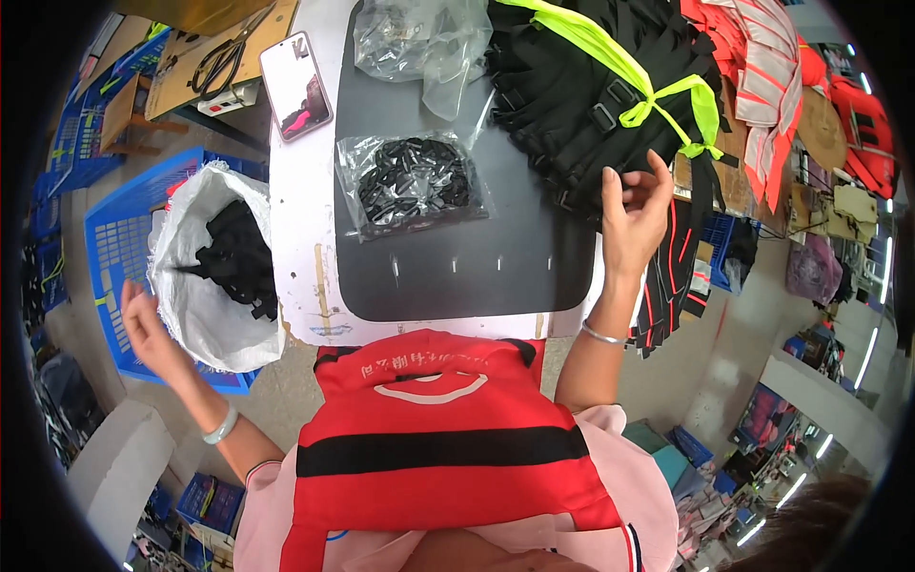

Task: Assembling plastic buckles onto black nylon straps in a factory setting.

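Note:
My left hand (150,332) is in the air beside a white woven sack (224,338), fingers stretched and apart, holding nothing. Black strap pieces (236,255) lie inside that sack, which sits in a blue plastic basket (114,229). On the right, my right hand (637,221) is raised with its fingers loosely bent and apart, and nothing shows in it. Just beyond it lies a large bundle of black webbing straps (562,105) with plastic buckles, tied with a neon yellow strip (610,52). A clear plastic bag (415,183) of small black plastic parts rests on the dark table mat (457,286).
A crumpled clear bag (419,43) lies at the mat's far side. A phone (297,86) rests on the table's left edge, near black-handled scissors (224,62) on a wooden surface. Orange and grey strips (767,86) pile up at far right. Black straps hang off the right edge.

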A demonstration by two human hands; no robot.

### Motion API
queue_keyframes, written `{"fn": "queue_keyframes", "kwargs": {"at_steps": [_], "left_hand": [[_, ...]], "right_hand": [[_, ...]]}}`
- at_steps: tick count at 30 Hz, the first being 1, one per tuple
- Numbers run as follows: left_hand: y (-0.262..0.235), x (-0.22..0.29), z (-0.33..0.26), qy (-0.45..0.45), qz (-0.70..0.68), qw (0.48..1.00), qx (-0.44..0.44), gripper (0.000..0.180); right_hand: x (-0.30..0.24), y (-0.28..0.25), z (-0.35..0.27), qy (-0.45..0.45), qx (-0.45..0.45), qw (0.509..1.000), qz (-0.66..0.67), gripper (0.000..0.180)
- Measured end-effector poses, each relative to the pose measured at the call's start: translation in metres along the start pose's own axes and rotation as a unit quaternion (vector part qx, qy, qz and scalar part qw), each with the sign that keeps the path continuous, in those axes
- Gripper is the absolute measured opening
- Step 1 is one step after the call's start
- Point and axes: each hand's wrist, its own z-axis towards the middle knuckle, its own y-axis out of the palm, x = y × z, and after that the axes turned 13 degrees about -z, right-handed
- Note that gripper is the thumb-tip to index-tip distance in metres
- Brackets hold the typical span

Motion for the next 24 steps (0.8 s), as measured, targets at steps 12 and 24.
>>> {"fn": "queue_keyframes", "kwargs": {"at_steps": [12, 24], "left_hand": [[0.179, 0.040, -0.140, -0.267, -0.216, 0.799, -0.493, 0.022], [0.131, 0.030, -0.132, -0.513, -0.231, 0.698, -0.443, 0.013]], "right_hand": [[-0.045, 0.019, -0.094, 0.095, -0.364, 0.843, 0.384, 0.046], [-0.072, 0.034, -0.087, -0.032, -0.433, 0.710, 0.555, 0.029]]}}
